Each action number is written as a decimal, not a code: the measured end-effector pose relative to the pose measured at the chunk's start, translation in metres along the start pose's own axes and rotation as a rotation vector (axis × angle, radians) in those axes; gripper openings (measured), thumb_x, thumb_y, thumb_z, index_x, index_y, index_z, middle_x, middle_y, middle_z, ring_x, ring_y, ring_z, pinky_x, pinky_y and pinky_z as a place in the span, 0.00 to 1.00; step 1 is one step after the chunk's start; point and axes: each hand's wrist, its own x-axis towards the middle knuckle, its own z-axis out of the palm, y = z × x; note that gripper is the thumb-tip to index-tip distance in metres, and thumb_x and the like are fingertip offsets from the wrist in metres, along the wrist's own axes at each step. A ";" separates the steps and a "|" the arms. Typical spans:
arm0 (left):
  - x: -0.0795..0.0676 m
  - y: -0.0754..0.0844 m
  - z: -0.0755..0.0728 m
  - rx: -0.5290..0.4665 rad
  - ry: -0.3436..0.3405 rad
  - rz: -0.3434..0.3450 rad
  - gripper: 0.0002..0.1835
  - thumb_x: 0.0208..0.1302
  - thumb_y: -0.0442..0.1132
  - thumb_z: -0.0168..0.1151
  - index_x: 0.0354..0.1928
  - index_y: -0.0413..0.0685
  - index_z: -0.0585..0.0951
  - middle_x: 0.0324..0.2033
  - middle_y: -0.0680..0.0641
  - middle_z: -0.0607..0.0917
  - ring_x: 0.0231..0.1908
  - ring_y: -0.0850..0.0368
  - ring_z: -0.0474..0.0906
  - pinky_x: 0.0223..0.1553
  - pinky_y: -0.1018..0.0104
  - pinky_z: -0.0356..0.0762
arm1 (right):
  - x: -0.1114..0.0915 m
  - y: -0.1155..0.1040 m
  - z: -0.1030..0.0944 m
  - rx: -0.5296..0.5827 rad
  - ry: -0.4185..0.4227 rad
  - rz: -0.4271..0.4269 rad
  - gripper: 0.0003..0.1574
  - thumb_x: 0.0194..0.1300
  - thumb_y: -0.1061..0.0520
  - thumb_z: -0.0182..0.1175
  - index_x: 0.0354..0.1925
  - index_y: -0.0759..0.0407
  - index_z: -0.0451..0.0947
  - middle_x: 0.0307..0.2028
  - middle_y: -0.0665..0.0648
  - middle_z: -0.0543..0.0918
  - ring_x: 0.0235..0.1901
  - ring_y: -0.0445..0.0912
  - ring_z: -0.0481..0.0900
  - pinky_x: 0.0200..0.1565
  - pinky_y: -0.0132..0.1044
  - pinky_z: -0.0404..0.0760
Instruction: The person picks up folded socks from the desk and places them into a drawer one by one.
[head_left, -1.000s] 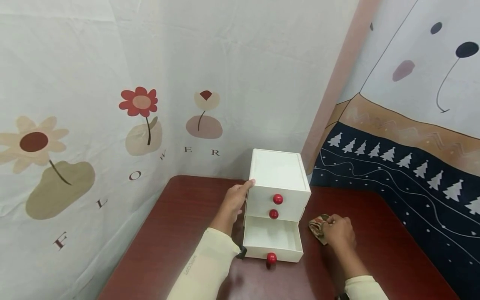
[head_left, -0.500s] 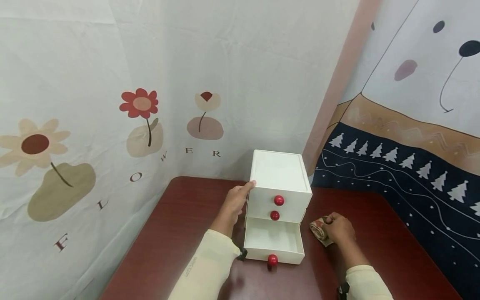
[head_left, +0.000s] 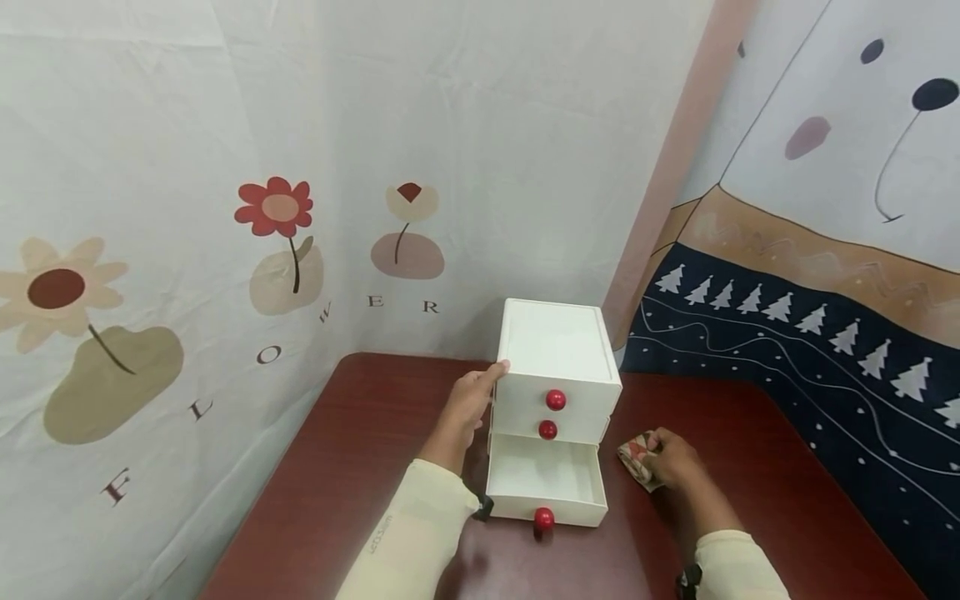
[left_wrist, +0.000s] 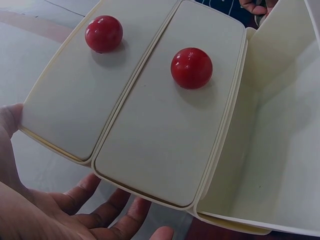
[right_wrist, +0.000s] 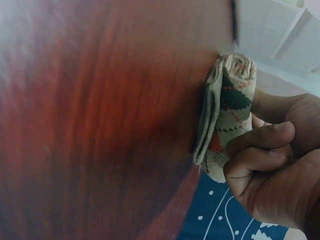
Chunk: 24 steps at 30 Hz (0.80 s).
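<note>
A white drawer unit [head_left: 558, 342] with round red knobs stands on the table, its bottom drawer [head_left: 543, 471] pulled out and bare inside. My left hand [head_left: 471, 404] rests against the unit's left side, thumb at the top front edge; in the left wrist view its fingers [left_wrist: 107, 210] lie loosely along the side. To the right of the unit, a rolled argyle sock [right_wrist: 232, 107], beige with green and red patches, sits on the tabletop. My right hand [head_left: 675, 458] pinches its right end, with curled fingers [right_wrist: 260, 155] close against the roll.
The dark red table [head_left: 360, 450] reaches back to a white flower-print curtain [head_left: 525, 167]. A navy tree-print cloth [head_left: 795, 367] hangs along the right side. The open drawer's red knob [head_left: 544, 519] juts out toward me.
The sock has turned under my right hand: its coiled end faced me before, and now a flatter patterned side with an orange patch shows. My left hand stays on the drawer unit.
</note>
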 end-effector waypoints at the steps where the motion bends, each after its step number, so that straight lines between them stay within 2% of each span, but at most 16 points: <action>1: 0.000 0.000 0.000 0.000 0.001 0.000 0.43 0.71 0.70 0.62 0.72 0.42 0.77 0.69 0.37 0.81 0.68 0.36 0.78 0.70 0.23 0.71 | -0.001 0.000 0.001 0.003 0.008 -0.007 0.13 0.67 0.63 0.68 0.40 0.62 0.72 0.35 0.66 0.79 0.33 0.55 0.75 0.32 0.39 0.72; 4: 0.000 0.000 -0.001 -0.003 -0.001 -0.001 0.43 0.71 0.70 0.63 0.72 0.42 0.77 0.69 0.36 0.81 0.68 0.36 0.78 0.70 0.24 0.70 | -0.002 -0.001 0.003 0.014 0.026 -0.010 0.13 0.67 0.64 0.69 0.40 0.62 0.72 0.36 0.67 0.79 0.33 0.55 0.74 0.32 0.38 0.71; 7: -0.001 0.000 -0.001 -0.001 -0.006 0.000 0.44 0.71 0.70 0.63 0.72 0.41 0.76 0.70 0.36 0.80 0.69 0.36 0.78 0.70 0.24 0.70 | -0.004 0.001 0.006 0.061 0.017 0.005 0.11 0.68 0.64 0.67 0.43 0.63 0.73 0.38 0.68 0.80 0.27 0.51 0.76 0.29 0.37 0.75; 11: -0.002 -0.001 -0.001 0.000 -0.007 0.004 0.44 0.71 0.70 0.62 0.72 0.41 0.76 0.70 0.36 0.80 0.69 0.36 0.78 0.70 0.24 0.70 | -0.008 0.002 0.011 0.209 -0.032 0.053 0.12 0.72 0.67 0.63 0.51 0.65 0.73 0.40 0.71 0.79 0.16 0.46 0.76 0.20 0.35 0.77; 14: -0.002 -0.001 -0.001 -0.002 -0.006 0.008 0.44 0.71 0.70 0.62 0.72 0.41 0.77 0.70 0.36 0.81 0.68 0.37 0.78 0.70 0.24 0.70 | -0.011 0.002 0.012 0.317 -0.059 0.091 0.14 0.76 0.67 0.61 0.56 0.65 0.72 0.42 0.71 0.78 0.16 0.45 0.78 0.19 0.34 0.77; 18: -0.002 -0.001 -0.001 0.002 -0.005 0.011 0.43 0.71 0.71 0.62 0.71 0.41 0.78 0.69 0.36 0.81 0.68 0.37 0.78 0.70 0.24 0.71 | -0.014 0.003 0.014 0.431 -0.050 0.129 0.17 0.76 0.68 0.61 0.60 0.66 0.72 0.43 0.69 0.79 0.17 0.46 0.79 0.21 0.35 0.81; 24: -0.003 -0.001 -0.002 0.002 -0.005 0.015 0.42 0.71 0.70 0.62 0.69 0.40 0.78 0.67 0.35 0.82 0.67 0.36 0.78 0.69 0.24 0.71 | -0.019 0.002 0.015 0.464 0.003 0.130 0.19 0.76 0.69 0.63 0.61 0.68 0.75 0.41 0.66 0.82 0.17 0.45 0.79 0.21 0.36 0.81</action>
